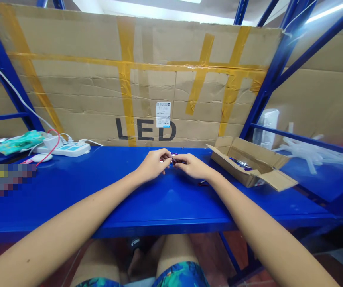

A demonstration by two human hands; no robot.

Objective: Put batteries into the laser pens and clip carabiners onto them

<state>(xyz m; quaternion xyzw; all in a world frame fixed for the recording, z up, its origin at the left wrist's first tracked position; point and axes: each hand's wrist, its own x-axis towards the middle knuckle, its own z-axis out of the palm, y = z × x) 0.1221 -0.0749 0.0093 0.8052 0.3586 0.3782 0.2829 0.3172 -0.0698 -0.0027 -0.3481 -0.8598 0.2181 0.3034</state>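
Both hands meet over the middle of the blue table [105,187], near its back edge. My left hand [154,164] has its thumb and fingers pinched at a small shiny purplish item [174,154] with a metallic part. From the other side my right hand [192,164] closes its fingers on the same item. Most of it is hidden by the fingers, so its kind cannot be made out. Below my right wrist a small dark red piece [203,183] lies on the table, partly covered by the arm.
To the right stands an open cardboard box [234,169] with small blue and metallic items inside. A white power strip [66,148] with plugs and cables sits at the left, near a green plastic packet [22,141]. A large taped cardboard sheet [99,91] forms the back, between blue posts.
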